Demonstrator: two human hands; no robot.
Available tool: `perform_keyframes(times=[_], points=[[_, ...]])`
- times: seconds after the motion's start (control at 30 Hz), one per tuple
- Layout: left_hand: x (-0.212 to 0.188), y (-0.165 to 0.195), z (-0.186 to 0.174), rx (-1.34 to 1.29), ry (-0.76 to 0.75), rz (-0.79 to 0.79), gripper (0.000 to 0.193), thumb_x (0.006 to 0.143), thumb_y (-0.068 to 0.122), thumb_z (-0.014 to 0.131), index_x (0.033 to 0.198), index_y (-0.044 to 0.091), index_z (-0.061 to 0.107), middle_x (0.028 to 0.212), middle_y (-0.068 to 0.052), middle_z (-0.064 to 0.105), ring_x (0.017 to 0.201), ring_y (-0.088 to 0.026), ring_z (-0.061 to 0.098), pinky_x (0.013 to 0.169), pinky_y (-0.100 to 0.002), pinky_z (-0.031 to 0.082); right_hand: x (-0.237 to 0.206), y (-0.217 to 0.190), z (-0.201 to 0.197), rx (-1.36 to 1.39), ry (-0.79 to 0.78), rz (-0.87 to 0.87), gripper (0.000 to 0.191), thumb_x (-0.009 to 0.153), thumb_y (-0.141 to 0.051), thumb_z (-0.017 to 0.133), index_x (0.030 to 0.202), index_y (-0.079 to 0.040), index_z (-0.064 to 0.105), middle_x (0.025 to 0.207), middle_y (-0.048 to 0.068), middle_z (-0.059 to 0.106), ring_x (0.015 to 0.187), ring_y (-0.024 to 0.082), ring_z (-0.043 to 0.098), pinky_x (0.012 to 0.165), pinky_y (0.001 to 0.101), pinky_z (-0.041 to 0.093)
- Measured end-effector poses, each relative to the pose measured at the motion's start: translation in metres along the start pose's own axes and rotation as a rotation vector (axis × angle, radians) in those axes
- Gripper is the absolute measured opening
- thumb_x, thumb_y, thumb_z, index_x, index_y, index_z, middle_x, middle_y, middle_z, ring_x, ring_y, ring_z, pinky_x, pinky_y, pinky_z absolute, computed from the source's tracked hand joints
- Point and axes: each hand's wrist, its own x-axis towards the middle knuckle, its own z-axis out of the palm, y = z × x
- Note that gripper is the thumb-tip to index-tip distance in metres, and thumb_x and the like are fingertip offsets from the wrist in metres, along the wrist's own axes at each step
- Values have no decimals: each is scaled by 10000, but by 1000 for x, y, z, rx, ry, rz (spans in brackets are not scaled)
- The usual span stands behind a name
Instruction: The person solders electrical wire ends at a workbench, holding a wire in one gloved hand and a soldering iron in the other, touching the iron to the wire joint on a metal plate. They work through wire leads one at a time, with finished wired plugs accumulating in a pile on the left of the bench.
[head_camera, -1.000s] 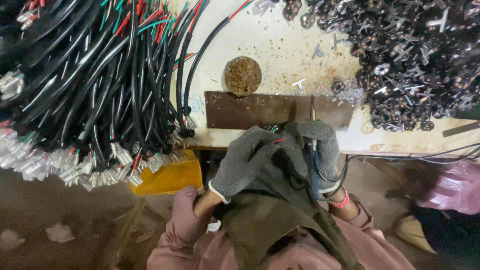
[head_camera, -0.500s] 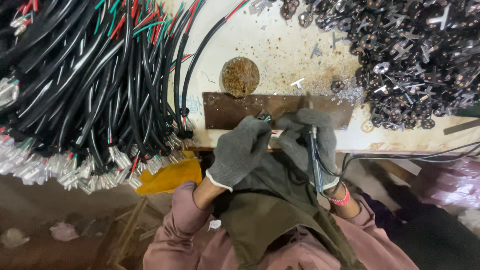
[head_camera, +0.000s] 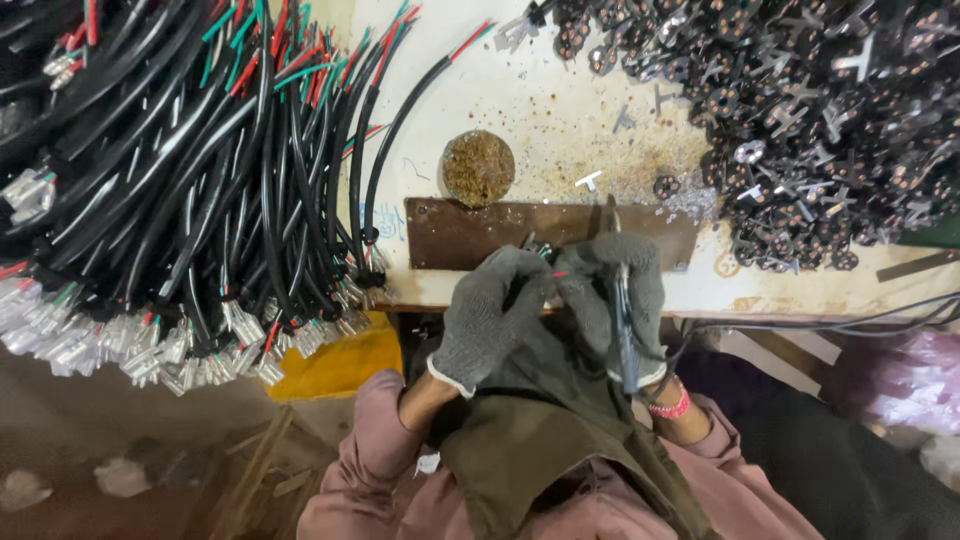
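Grey knit gloves on both my hands, meeting right at the front edge of the bench. My left hand (head_camera: 487, 318) is curled mostly closed, fingers pinched down on the end of a small wire piece (head_camera: 553, 268) with a bit of red and green showing. My right hand (head_camera: 622, 300) is wrapped shut around a slim blue-handled tool (head_camera: 626, 330), handle running down toward my wrist and the metal tip (head_camera: 613, 215) poking up past my knuckles. The wire end sits between the two hands, just over the rusty brown metal plate (head_camera: 470, 232) fixed to the bench edge. Can't tell whether the tool tip is actually touching the wire.

Just behind the plate there's a round crusty brown puck (head_camera: 478, 167) on the white benchtop (head_camera: 560, 110), which is speckled with rusty dust. A huge bundle of black cables (head_camera: 190, 190) hangs off the left side, coloured cores sticking out up top and clear connectors (head_camera: 150, 345) down at the bottom ends. The right side is a heap of small dark metal-pronged parts (head_camera: 820, 130). A yellow thing (head_camera: 335, 365) sits under the bench edge near my left elbow. An olive apron (head_camera: 540, 440) lies over my pink sleeves, and there's a pink band (head_camera: 670, 407) on my right wrist.
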Motion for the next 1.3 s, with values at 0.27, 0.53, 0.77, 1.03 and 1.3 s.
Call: perform_keyframes(times=[0.27, 0.53, 0.77, 1.03, 1.3], points=[[-5, -20, 13, -149, 5, -57, 145, 963, 113, 672, 1057, 3, 681, 922, -112, 694, 827, -199, 680, 780, -320, 543, 1, -5, 0, 47, 32, 28, 423, 933, 77, 703, 1234, -58, 438, 1100, 113, 650, 921, 167, 672, 795, 303, 571], [-2, -6, 27, -310, 156, -125, 96, 952, 44, 674, 1033, -8, 669, 929, -141, 666, 828, -201, 655, 775, -308, 527, -4, -12, 13, -32, 185, -172, 447, 979, 48, 725, 1258, -67, 396, 1139, 138, 642, 961, 186, 673, 828, 320, 555], [20, 27, -46, 522, 490, 253, 89, 1029, 23, 666, 1079, 75, 615, 1012, -137, 648, 974, -353, 649, 809, -429, 540, 10, -5, -14, -192, 154, -370, 438, 960, 67, 735, 1261, -62, 443, 1089, 159, 720, 975, 204, 729, 802, 277, 556], [52, 42, -60, 614, 448, 214, 70, 979, 33, 688, 1003, 62, 629, 955, -152, 638, 885, -375, 655, 752, -435, 531, 6, -1, -9, -250, 146, -259, 416, 948, 73, 749, 1262, -36, 500, 1113, 153, 716, 1041, 250, 735, 918, 335, 576], [-1, 15, -49, 14, -66, -70, 107, 979, 122, 635, 1028, 27, 638, 968, -126, 658, 898, -302, 678, 817, -386, 540, 16, 8, -12, -352, 6, -383, 222, 853, -15, 814, 1021, -77, 684, 894, 101, 742, 791, 245, 726, 690, 323, 557]])
